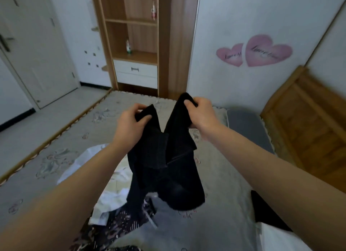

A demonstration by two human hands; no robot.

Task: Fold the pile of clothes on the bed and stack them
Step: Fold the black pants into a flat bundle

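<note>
A black garment hangs in the air above the bed, held up by its two top corners. My left hand grips the left corner and my right hand grips the right one, a short gap apart. Under the hanging cloth lies the pile: a white garment, a dark patterned garment and a grey one. A black piece and a white piece lie at the lower right.
The bed has a pale flowered cover. A grey pillow lies at its far right by a wooden headboard. Past the bed's far end stands a wooden shelf unit with a white drawer. A white door is on the left.
</note>
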